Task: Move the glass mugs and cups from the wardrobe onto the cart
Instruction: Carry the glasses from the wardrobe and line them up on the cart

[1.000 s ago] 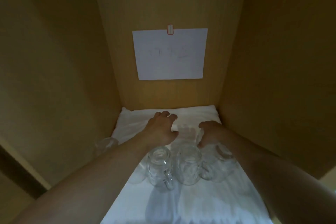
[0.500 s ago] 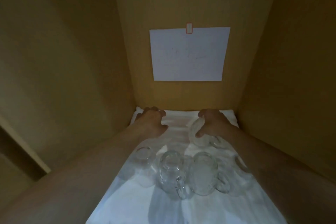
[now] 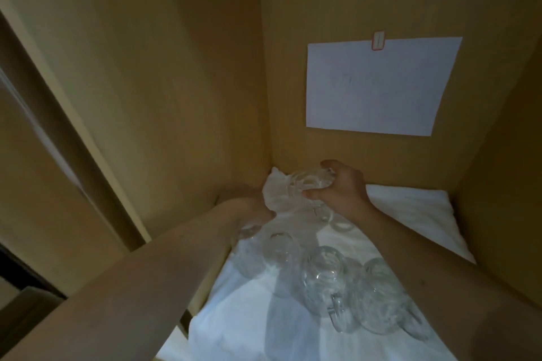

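Note:
Inside the wardrobe, several clear glass mugs stand on a white cloth (image 3: 410, 214). My right hand (image 3: 341, 189) grips one glass mug (image 3: 308, 182) and holds it tilted above the cloth near the back left corner. My left hand (image 3: 249, 206) is blurred, low by the left wall, just left of that mug; whether it holds anything is unclear. Closer to me stand a small cup (image 3: 249, 246) and three mugs in a row (image 3: 281, 249), (image 3: 322, 275), (image 3: 378, 302), between my forearms.
The wooden wardrobe walls close in on the left (image 3: 176, 97) and right (image 3: 504, 184). A white paper sheet (image 3: 378, 85) is clipped to the back wall. The wardrobe's front edge and a dark frame (image 3: 44, 126) run down the left.
My right hand has raised the mug it gripped and carried it left toward the back corner. My left hand has shifted down toward the left wall. My view has turned left.

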`<action>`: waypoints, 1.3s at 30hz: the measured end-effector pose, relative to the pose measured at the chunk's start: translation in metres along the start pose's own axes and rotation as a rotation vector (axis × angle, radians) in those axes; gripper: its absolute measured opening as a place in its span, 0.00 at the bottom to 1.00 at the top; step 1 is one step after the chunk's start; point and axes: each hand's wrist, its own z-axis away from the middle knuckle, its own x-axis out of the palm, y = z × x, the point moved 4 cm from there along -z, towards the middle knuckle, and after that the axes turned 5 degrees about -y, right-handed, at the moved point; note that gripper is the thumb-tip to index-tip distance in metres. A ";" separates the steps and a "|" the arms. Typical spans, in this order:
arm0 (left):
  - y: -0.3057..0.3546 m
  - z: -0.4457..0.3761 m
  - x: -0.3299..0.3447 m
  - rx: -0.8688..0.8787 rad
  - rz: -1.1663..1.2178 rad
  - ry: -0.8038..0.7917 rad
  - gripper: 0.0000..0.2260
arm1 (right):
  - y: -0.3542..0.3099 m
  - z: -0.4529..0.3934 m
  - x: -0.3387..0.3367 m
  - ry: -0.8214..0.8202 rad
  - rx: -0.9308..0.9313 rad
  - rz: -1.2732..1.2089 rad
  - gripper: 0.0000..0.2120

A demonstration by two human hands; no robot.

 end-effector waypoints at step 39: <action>0.054 0.134 -0.084 0.423 1.774 -0.098 0.23 | -0.091 0.148 -0.096 0.098 0.030 -1.561 0.27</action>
